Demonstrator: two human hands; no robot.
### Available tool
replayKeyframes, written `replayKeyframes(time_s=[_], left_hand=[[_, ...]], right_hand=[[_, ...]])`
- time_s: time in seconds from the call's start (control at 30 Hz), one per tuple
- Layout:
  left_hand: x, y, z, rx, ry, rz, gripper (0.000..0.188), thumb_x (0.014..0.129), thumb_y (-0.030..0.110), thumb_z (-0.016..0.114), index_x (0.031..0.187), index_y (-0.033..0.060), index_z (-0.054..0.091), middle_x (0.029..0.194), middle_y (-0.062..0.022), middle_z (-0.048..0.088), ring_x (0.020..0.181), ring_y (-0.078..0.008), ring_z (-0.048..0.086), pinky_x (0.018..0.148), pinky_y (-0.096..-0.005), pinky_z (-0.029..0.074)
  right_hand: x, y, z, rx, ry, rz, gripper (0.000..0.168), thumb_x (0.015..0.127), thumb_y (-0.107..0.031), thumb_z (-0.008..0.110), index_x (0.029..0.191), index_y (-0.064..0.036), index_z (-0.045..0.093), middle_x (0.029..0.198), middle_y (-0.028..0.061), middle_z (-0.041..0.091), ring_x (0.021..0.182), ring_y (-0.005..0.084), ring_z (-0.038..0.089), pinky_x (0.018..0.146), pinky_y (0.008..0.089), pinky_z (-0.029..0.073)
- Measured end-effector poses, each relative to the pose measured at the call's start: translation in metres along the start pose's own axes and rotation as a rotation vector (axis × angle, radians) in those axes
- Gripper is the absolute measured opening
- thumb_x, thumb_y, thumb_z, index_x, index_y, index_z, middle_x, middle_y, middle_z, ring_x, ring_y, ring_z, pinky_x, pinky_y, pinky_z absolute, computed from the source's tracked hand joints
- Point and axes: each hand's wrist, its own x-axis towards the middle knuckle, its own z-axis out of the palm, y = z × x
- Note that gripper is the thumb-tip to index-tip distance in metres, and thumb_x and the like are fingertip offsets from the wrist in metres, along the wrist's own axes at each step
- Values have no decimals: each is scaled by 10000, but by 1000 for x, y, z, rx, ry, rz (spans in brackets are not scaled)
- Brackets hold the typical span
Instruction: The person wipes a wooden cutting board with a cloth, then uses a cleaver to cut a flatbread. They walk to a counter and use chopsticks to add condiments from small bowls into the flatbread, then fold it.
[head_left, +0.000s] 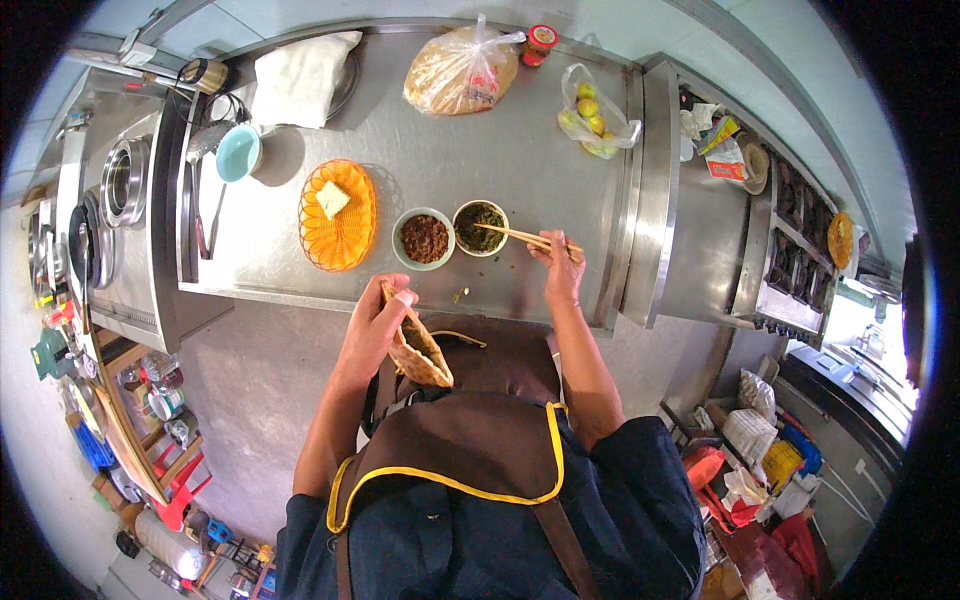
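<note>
My left hand (380, 324) grips a split flatbread (424, 352) with browned spots, held in front of my apron with its slit turned upward. Some dark filling seems to show inside the slit. A pair of wooden chopsticks (529, 238) is in my right hand (561, 264), their tips inside a bowl of chopped dark greens (472, 225). Just left of it stands a pale green bowl of dark reddish-brown minced filling (424, 238). An orange woven basket (360, 236) holds one pale block (331, 199), perhaps tofu.
On the steel counter (480, 165) are a light blue bowl (239, 154), long-handled utensils (216, 221), a white cloth (300, 79), a tied plastic bag (461, 71), a red-lidded jar (539, 45) and bagged round fruit (589, 112). A gas stove (795, 240) stands right. Crumbs (461, 294) lie near the front edge.
</note>
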Motion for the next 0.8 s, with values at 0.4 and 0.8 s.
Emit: replayKeyframes(time_s=[0.4,0.8], left_hand=[[1,1,-4,12,-1,1,351,1008,250,549,1285,37,522,1084,-89,614,947,-191,625,856,-334,505],[-1,4,-3,-7,-1,-13,348,1009,254,555,1288,47,528,1094,-92,619,955,-188,629,853,-330,505]], right_hand=[[-3,-16,-2,-149,-122,-34,387,1007,-354,638,1101,14,711,881,72,681,747,191,699,669,282,570],[12,15,-12,52,-14,71,378,991,-320,658,1039,54,670,935,132,677,775,270,722,712,361,651]])
